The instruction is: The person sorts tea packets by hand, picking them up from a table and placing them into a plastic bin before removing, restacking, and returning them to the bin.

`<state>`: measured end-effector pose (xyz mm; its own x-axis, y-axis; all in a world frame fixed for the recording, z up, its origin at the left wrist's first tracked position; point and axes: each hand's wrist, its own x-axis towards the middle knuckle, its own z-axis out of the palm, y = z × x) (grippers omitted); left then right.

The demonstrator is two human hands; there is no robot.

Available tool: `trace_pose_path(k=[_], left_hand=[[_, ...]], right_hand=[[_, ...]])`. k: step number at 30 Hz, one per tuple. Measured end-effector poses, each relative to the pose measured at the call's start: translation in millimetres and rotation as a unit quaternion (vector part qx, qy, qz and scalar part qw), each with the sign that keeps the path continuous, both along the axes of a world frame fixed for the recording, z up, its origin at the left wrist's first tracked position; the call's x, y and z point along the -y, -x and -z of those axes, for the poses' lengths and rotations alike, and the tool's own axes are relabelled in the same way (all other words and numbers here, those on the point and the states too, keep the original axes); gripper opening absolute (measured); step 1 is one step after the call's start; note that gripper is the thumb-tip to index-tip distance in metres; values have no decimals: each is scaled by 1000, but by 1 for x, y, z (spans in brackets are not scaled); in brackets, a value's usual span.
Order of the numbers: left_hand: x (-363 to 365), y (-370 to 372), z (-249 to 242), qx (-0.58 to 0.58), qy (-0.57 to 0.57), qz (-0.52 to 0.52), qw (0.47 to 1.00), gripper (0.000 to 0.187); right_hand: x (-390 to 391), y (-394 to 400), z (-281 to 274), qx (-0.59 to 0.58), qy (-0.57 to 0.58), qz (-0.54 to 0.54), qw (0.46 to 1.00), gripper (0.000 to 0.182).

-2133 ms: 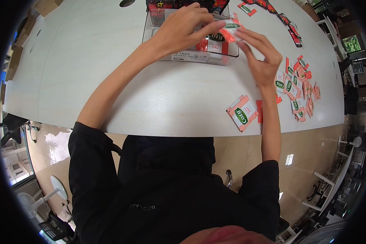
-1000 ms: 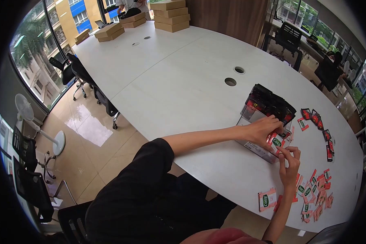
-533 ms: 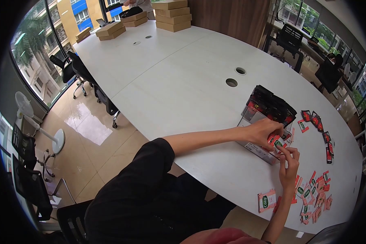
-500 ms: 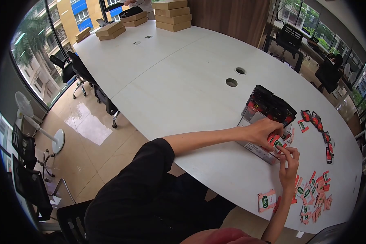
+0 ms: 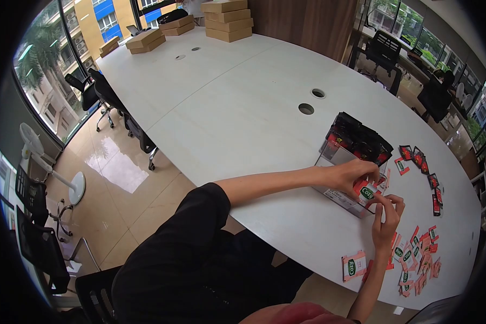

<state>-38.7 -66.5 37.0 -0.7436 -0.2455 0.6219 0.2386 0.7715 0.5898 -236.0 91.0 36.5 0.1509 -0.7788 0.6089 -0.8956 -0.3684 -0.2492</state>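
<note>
A clear box (image 5: 344, 203) stands on the white table, its back part full of black and red sachets (image 5: 359, 139). At its front part, my left hand (image 5: 355, 175) pinches a pink and white Cozy sachet (image 5: 366, 193). My right hand (image 5: 386, 216) is at the lower right edge of that same sachet, with its fingers bent onto it. Below and right of the box lies a loose pile of pink Cozy sachets (image 5: 409, 258). Another Cozy sachet (image 5: 354, 266) lies near the table's front edge, left of my right forearm.
Several black and red sachets (image 5: 433, 182) lie in a curved row at the right. Cardboard boxes (image 5: 229, 22) are stacked at the far end of the table (image 5: 227, 102), near a partly visible person. Two round cable holes (image 5: 306, 109) lie beyond the box. Chairs stand around.
The Cozy sachet has turned a little, and its label shows more fully. My right hand has shifted slightly to the right.
</note>
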Motion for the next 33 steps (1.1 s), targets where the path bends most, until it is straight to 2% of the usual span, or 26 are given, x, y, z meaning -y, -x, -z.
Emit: trace_pose_path(k=[4,6,12,14,15,17,24,26,27,28,30,31,33], left_hand=[[-4,-2,-4,10,-14,31,999,64],[-4,-2,-4,26,-25,33,999,63],[1,1,3,-10,-15,54,998,53],[0,-1,2,-11,32,21,999,41],[-1,-1,3,-11,31,21,999,41],[-3,-1,4,3,42,-31,999,28],[0,2,6,35,57,-36,997,23],[1,3,5,46,67,-46,996,24],[0,2,4,22,60,-45,997,24],[-4,-1,-4,53,25,-45,997,24],[-1,1,-2,6,6,-45,999,21],[-2,-2,-6,-12,35,-68,997,20],[-3,-2,-10,1,-54,-76,996,20]], right_hand=[[3,-5,-4,-3,52,12,999,18],[5,-8,-5,33,84,28,996,17],[6,-9,-5,-2,63,24,998,16],[5,-8,-6,6,57,29,998,16],[4,-7,-6,14,52,34,998,16],[2,-8,-11,19,50,34,998,15],[2,-11,-12,-2,12,11,1000,15],[3,-8,-13,-28,54,14,998,17],[5,-4,-12,-8,74,27,997,17],[6,2,-10,10,94,42,995,17],[9,14,-10,49,115,97,987,17],[9,18,-10,89,98,125,983,18],[11,34,-5,122,83,168,975,19]])
